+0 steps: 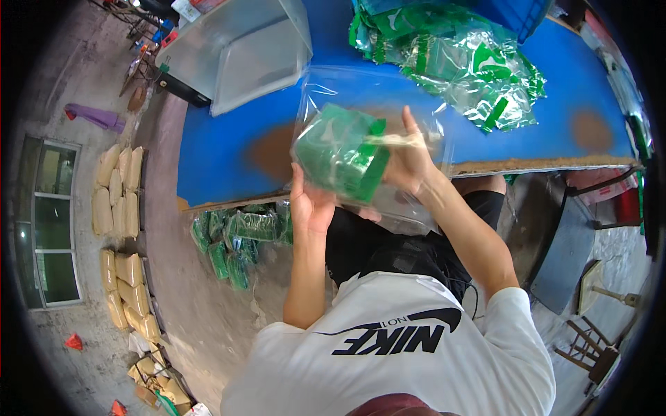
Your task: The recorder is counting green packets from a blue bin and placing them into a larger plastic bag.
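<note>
Over the front edge of the blue table, a large clear plastic bag (320,84) is spread between my hands. A bundle of green and clear plastic packets (336,149) lies within its outline, smeared by motion. My left hand (312,208) holds the bundle and bag from the lower left, thumb up at the side and fingers underneath. My right hand (414,161) grips the bundle's right edge, with one digit pointing up; its other fingers are partly hidden and blurred. A pale beige streak (397,140) crosses beside it, too blurred to name.
On the blue table (485,149) stand a translucent bin (260,55) at far left and a shiny pile of green-and-clear packets (472,66) at far right. Green bundles (236,239) lie on the floor below the left front edge. A stool (593,353) stands at right.
</note>
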Available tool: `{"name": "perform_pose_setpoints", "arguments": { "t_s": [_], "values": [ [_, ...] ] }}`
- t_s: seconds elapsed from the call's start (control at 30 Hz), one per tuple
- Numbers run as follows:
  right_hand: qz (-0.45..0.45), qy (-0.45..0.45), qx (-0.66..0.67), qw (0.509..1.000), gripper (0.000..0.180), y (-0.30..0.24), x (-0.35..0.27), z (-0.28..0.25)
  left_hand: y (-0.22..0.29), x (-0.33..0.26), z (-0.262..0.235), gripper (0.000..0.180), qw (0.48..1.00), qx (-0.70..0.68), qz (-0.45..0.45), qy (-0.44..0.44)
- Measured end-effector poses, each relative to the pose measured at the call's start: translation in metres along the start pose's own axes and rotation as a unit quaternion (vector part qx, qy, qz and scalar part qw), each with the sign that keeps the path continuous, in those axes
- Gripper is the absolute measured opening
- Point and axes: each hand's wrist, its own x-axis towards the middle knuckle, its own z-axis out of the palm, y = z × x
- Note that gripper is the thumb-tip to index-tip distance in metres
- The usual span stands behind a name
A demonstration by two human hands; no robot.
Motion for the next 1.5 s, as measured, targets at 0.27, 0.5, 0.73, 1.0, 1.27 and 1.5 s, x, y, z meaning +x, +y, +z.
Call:
{"name": "perform_pose_setpoints", "arguments": {
  "t_s": [0.27,0.5,0.73,1.0,1.27,1.5],
  "values": [
    [-0.046,-0.035,-0.022,0.998,0.092,0.017,0.011,0.009,0.013,-0.006,0.008,0.049,1.0,0.012,0.022,-0.008],
    [0.008,-0.141,0.035,0.989,0.085,0.031,0.031,0.016,0.018,-0.014,0.003,0.044,0.996,0.052,0.043,0.065],
    [0.087,0.065,-0.04,0.993,0.052,0.032,0.01,0.047,0.06,-0.006,-0.009,0.039,0.959,0.206,-0.017,0.194],
    [0.009,0.035,0.04,0.999,0.048,0.062,0.045,0.043,0.105,0.018,0.006,0.04,0.969,0.226,-0.063,0.075],
    [0.001,0.051,-0.024,0.998,0.048,0.078,0.067,0.038,0.108,0.026,-0.016,0.037,0.969,0.214,-0.087,0.087],
    [-0.104,0.165,-0.233,0.953,0.048,0.08,0.035,0.003,0.134,0.04,-0.023,0.022,0.923,0.33,-0.126,0.153]
  ]
}}
